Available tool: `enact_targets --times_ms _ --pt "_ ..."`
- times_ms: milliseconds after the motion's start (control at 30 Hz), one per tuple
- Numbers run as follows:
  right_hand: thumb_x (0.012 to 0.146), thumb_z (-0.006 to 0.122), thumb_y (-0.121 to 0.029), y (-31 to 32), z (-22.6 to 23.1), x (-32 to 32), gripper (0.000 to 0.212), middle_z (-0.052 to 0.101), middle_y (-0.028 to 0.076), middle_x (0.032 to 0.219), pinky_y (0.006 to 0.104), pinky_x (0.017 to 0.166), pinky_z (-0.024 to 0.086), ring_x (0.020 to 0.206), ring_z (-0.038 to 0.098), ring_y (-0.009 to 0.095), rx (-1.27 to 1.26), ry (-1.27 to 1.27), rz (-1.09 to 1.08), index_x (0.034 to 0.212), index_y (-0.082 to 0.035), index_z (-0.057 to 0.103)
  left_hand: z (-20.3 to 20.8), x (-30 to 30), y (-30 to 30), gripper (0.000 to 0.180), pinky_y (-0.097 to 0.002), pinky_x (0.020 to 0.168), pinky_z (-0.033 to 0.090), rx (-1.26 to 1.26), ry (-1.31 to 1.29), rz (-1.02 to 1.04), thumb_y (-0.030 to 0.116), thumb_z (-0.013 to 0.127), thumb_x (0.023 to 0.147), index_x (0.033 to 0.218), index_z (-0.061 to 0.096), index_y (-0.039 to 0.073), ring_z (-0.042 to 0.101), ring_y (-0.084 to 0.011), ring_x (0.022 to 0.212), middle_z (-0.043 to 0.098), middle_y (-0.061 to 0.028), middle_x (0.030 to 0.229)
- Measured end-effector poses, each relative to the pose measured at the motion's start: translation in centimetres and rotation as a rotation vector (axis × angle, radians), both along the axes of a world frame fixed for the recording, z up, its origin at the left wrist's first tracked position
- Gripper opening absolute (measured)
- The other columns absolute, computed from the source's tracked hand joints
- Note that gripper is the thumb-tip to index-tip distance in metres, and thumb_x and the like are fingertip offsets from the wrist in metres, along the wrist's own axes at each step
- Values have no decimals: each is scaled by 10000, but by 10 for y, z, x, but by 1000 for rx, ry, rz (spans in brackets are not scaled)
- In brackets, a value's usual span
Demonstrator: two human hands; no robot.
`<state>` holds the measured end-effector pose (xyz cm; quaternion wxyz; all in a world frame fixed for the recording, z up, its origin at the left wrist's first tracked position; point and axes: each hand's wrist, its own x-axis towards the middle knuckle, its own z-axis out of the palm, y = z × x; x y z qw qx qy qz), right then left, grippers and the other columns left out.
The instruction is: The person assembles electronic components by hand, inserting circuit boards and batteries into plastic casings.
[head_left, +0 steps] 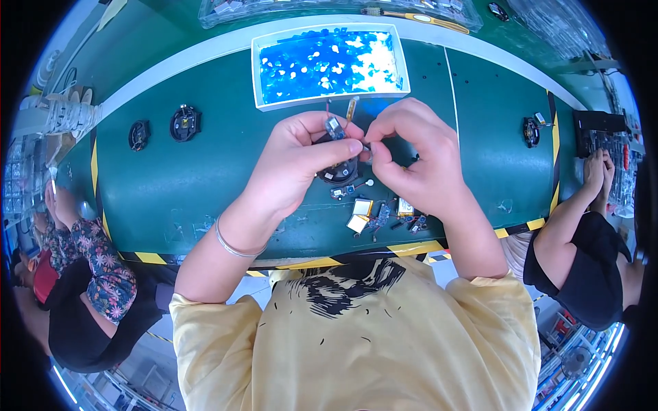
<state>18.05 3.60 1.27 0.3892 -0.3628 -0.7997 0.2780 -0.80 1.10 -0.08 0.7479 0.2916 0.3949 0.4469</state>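
Note:
Over the middle of the green table, my left hand [291, 154] grips a round black case [338, 174] with small electronic parts in it. A small silvery module [334, 127] and a thin amber-coloured flex strip [352, 108] stick up above its fingers. My right hand [421, 147] is closed in a pinch beside the left thumb, at the case's right edge; its fingertips hide what they hold. Just below the case lies a small circuit board with a wire [343, 192]. Nearer to me are silvery battery-like pouches [360, 214] and a pile of small boards and wires [409, 220].
A white box [258, 94] of small blue and white pieces stands beyond my hands. Two black round cases [185, 123] [139, 135] lie at left, another [531, 131] at right. A brush [418, 19] lies at the back. People sit on both sides.

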Motion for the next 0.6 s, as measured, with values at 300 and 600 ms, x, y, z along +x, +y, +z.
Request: enact_targets --times_ms 300,600 --pt "724 668 5 21 -18 11 107 598 78 800 362 706 492 809 572 268 223 -366 -63 816 -41 695 -4 -3 3 88 -291 722 555 82 144 55 23 659 858 943 638 9 692 -203 792 694 -150 923" --pt "728 713 -12 5 0 2 213 669 97 844 350 669 512 764 639 261 71 -12 -72 938 -50 700 -1 -7 1 93 -317 643 570 -108 -18 110 118 668 876 948 651 61 687 -205 757 685 -95 915"
